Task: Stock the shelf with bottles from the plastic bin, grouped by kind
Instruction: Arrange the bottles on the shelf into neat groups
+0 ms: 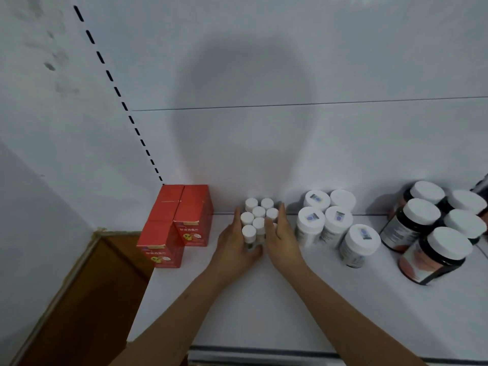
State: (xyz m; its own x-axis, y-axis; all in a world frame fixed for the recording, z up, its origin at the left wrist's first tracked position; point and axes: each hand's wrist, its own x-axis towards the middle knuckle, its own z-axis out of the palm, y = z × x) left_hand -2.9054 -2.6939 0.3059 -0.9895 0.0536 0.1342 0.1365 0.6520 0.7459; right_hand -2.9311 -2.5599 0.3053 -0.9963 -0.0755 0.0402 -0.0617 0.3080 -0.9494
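On white shelf (290, 299), white back panel behind, brown floor lower left | I see small white-capped bottles (257, 220) clustered upright between red boxes (179, 223) and larger white jars (327, 223) | left hand (235, 247), right hand (281, 239) flat-fingered, pressing cluster's sides

L hand (237, 244), R hand (281, 237): bare forearms, no sleeves, no gloves

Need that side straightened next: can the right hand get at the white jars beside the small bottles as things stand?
Probably yes: the right hand rests against the small bottles, and bare shelf lies between it and the white jars.
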